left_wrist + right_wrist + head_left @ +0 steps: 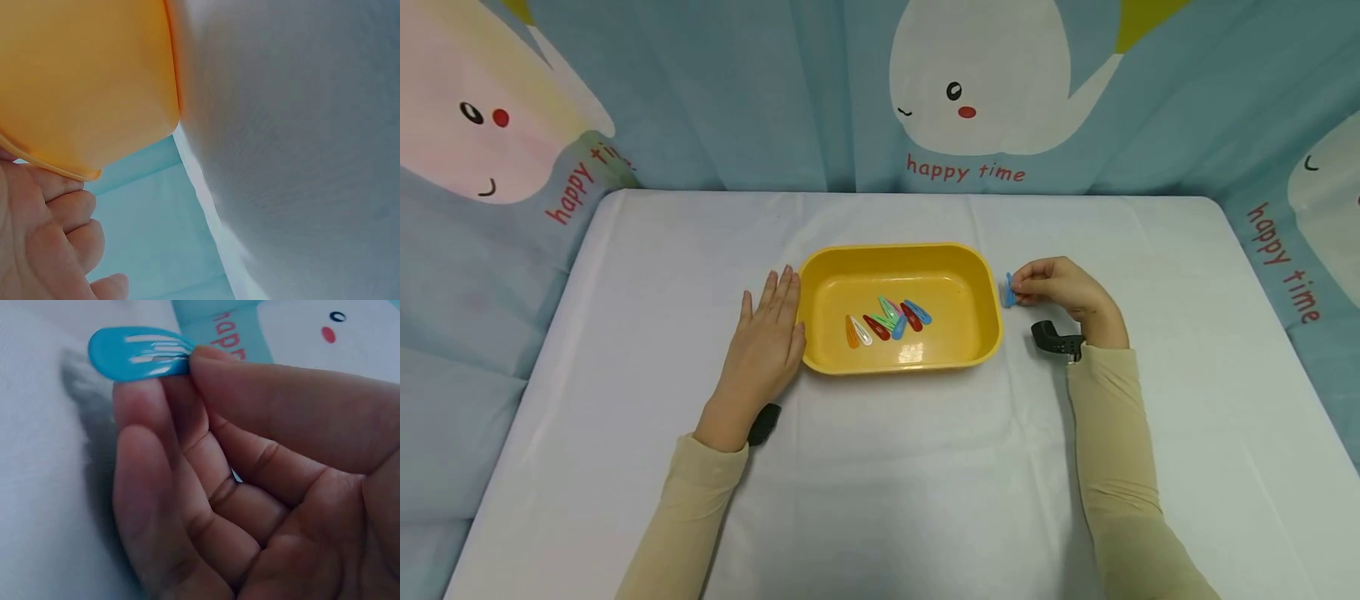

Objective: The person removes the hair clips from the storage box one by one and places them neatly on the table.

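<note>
In the head view a yellow tray [820, 358] stands on the table, with several snap hair clips [912, 317] in red, blue, green, orange and white scattered over its floor. My left hand [762, 342] rests along its left rim, fingers straight. The left wrist view shows the fingers right at the rim, beside the tray's outer wall [94, 81]. To the right of the tray, my right hand [1063, 287] pinches a blue snap hair clip [140, 353] between thumb and fingertips. That clip is held close beside the tray's right edge.
A white cloth [880, 483] covers the table. Blue curtains [760, 92] with printed whales stand around its back and sides. A black wrist camera [1056, 339] sits by the right wrist, another [764, 424] by the left.
</note>
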`<state>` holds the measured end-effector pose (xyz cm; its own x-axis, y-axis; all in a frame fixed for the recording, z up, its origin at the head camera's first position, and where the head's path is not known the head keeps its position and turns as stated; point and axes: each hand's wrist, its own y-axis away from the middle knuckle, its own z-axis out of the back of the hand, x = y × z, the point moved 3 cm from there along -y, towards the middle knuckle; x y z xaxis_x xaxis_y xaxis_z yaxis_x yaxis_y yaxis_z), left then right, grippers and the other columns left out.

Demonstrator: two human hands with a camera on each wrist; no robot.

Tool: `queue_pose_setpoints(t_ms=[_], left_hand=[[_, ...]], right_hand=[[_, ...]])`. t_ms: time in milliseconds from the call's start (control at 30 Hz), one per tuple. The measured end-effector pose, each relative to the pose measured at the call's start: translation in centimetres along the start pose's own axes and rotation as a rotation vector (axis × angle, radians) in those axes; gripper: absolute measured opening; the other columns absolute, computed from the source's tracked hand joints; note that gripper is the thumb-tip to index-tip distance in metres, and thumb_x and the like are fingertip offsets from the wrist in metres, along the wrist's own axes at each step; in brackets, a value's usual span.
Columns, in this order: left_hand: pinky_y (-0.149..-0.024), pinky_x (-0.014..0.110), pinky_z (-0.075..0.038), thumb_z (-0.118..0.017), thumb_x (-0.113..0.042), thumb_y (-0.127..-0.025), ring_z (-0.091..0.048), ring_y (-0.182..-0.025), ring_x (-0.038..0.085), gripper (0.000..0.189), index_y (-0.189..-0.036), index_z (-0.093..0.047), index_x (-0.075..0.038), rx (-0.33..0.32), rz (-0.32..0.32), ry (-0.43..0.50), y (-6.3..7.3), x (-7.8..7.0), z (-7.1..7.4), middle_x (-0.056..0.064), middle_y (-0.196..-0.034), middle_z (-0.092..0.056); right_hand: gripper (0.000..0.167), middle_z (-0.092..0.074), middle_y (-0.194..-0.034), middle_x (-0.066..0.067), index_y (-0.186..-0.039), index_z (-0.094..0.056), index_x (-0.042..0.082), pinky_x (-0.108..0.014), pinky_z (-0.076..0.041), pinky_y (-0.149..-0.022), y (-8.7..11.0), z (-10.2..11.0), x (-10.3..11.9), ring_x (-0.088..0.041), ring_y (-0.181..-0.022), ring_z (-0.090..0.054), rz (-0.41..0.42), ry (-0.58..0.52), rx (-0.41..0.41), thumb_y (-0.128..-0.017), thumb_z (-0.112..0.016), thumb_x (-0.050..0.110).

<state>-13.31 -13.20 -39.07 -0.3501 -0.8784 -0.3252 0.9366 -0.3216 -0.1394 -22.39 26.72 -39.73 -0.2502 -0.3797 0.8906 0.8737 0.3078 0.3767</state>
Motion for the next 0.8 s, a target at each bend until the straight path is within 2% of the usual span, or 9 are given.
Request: queue_pose_setpoints(t_ms=[167, 333, 533, 800], left_hand=[[-0.113, 0.051, -0.002, -0.031, -0.022, -0.100, -0.005, -0.143, 0.027, 0.057, -0.149, -0.016, 0.002, 0.000, -0.004, 0.007, 0.0, 0.0, 0.2, 0.013, -0.156, -0.012], [-0.113, 0.050, -0.001, -0.031, -0.022, -0.100, -0.004, -0.143, 0.027, 0.057, -0.150, -0.015, 0.001, -0.003, 0.007, 0.007, -0.1, 0.1, 0.3, 0.012, -0.156, -0.011], [-0.113, 0.052, -0.003, -0.033, -0.020, -0.100, -0.006, -0.143, 0.028, 0.057, -0.149, -0.015, 0.002, 0.008, 0.008, 0.010, 0.0, 0.1, 0.1, 0.013, -0.156, -0.012], [-0.112, 0.052, -0.003, -0.033, -0.020, -0.100, -0.006, -0.143, 0.027, 0.056, -0.149, -0.016, 0.002, -0.004, -0.004, 0.016, 0.0, 0.1, -0.1, 0.013, -0.156, -0.012]], right_hand=[[0.027, -0.067, -0.079, 0.000, -0.106, -0.057, -0.019, -0.021, -0.053, -0.069, -0.2, -0.2, 0.1, -0.007, -0.071, -0.063, -0.035, 0.096, -0.043, -0.092, -0.058, 0.005], [0.028, -0.067, -0.076, 0.000, -0.103, -0.061, -0.015, -0.021, -0.053, -0.067, -0.6, -0.6, 0.4, -0.007, -0.068, -0.061, -0.060, 0.171, -0.105, -0.090, -0.063, 0.009], [0.025, -0.067, -0.072, -0.001, -0.100, -0.064, -0.013, -0.021, -0.053, -0.063, -0.8, -1.2, 0.1, -0.009, -0.064, -0.060, -0.113, 0.192, -0.136, -0.089, -0.064, 0.009], [0.025, -0.066, -0.070, -0.002, -0.099, -0.064, -0.015, -0.020, -0.053, -0.061, -0.6, -1.2, 0.1, -0.008, -0.061, -0.059, -0.112, 0.208, -0.181, -0.088, -0.065, 0.008]])
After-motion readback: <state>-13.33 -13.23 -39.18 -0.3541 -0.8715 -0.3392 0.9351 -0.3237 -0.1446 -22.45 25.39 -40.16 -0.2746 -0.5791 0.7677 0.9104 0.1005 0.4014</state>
